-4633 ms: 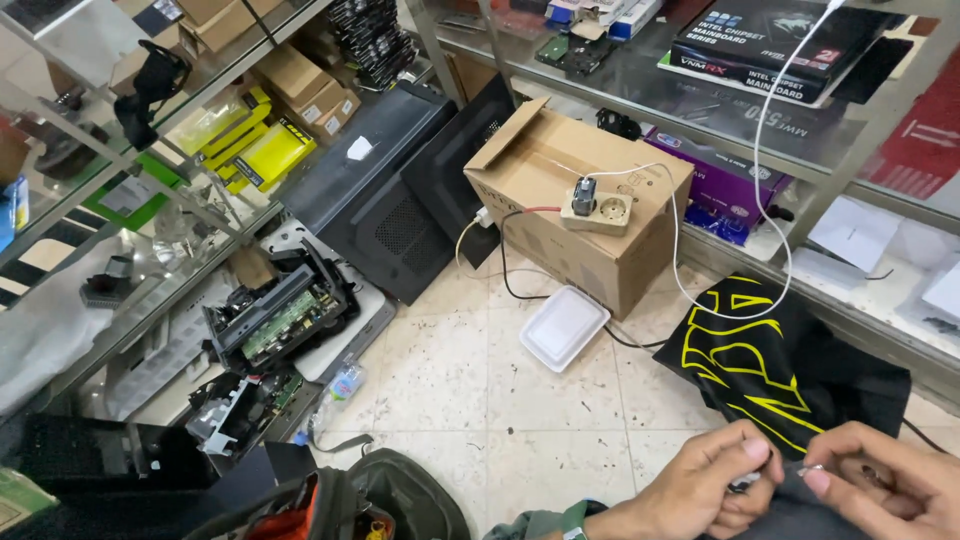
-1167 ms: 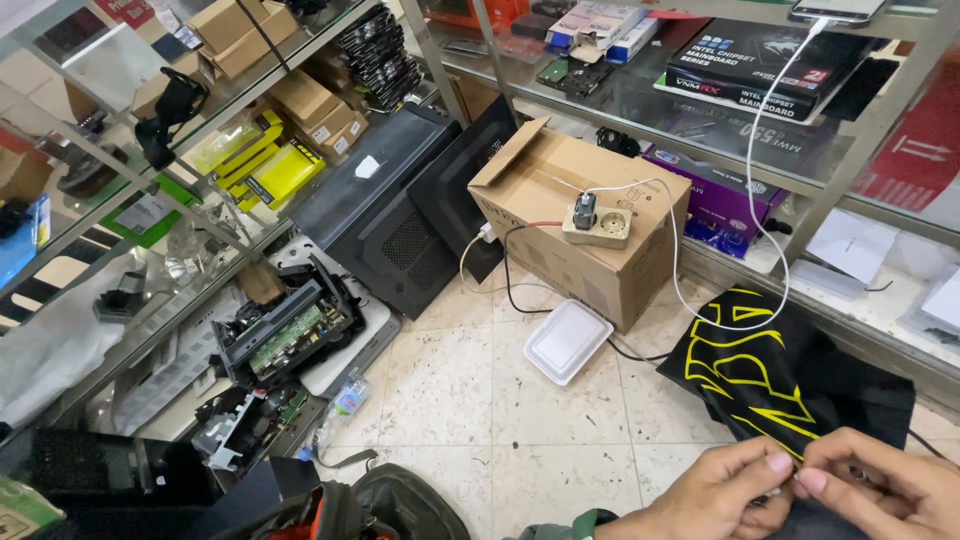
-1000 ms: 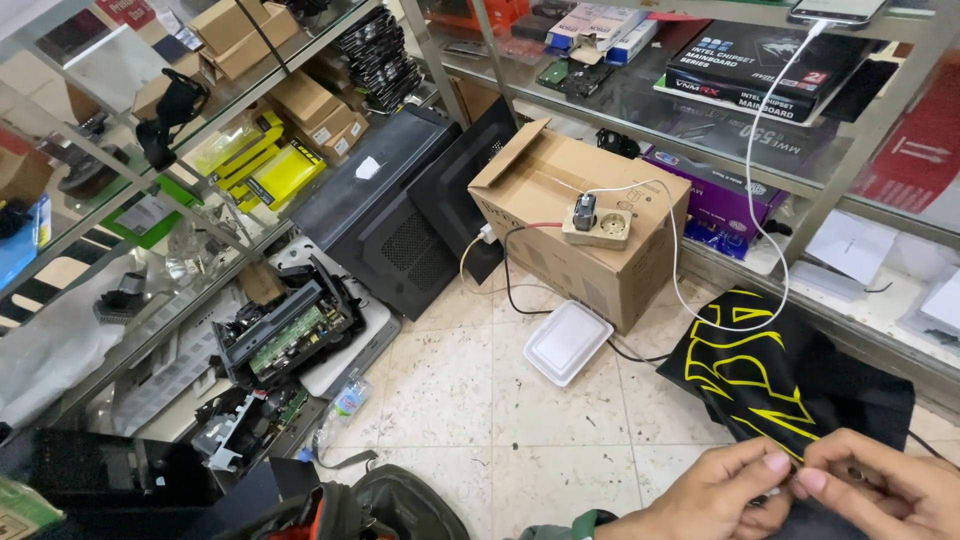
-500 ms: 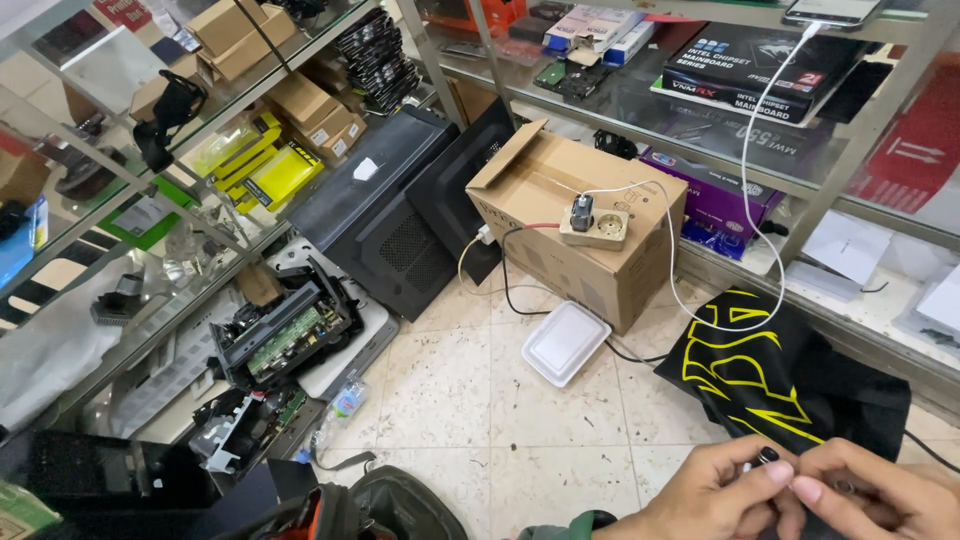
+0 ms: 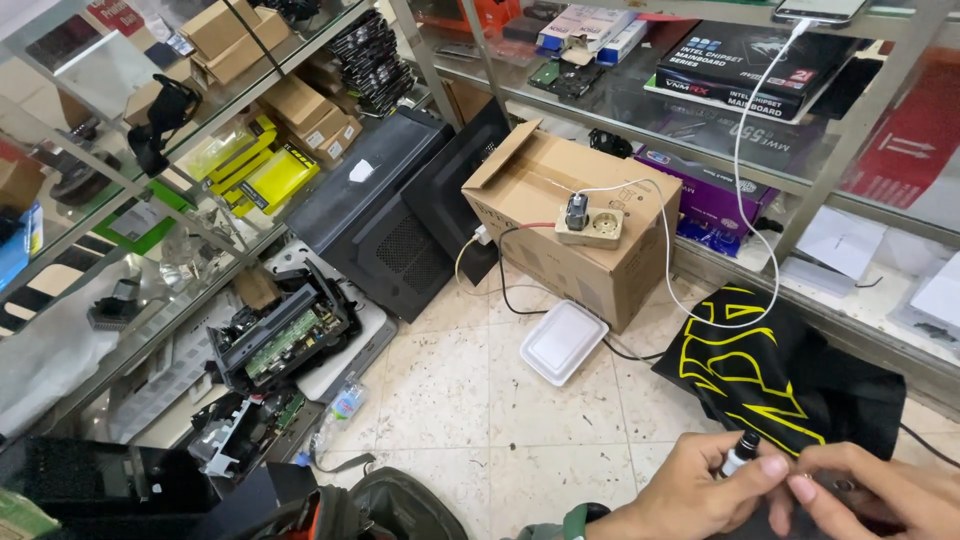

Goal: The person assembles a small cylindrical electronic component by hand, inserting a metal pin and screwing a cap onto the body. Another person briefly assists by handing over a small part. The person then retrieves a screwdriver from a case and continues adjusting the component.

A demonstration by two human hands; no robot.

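Two hands: both low at the bottom right edge of the view, fingertips meeting over one small thing
Left hand (image 5: 700, 490): thumb and fingers pinched round a small black and white cylindrical part (image 5: 741, 453), which stands tilted between them
Right hand (image 5: 880, 495): fingers curled together, its forefinger tip touching the left thumb just beside the part; what it holds, if anything, cannot be told
Black cloth (image 5: 780, 375): dark fabric with yellow lines, spread on the floor just behind the hands, partly hidden by them
Tiled floor (image 5: 450, 400): pale, speckled, carrying most of the clutter
Cardboard box (image 5: 570, 215): open flap, standing on the floor before the shelf
Socket strip (image 5: 590, 225): beige, lying on top of the box, a black plug in it
White cable (image 5: 745, 150): runs from a phone on the glass shelf down in a loop past the box to the cloth
White tray (image 5: 562, 342): a shallow foam lid on the floor, just beside the box
Computer case (image 5: 380, 215): black, leaning against the left shelves
Circuit board unit (image 5: 285, 335): opened, green board showing, on the floor at left
Glass shelf (image 5: 700, 120): holds flat product boxes, at the back
Bag (image 5: 390, 505): dark, at the bottom edge, near the left forearm
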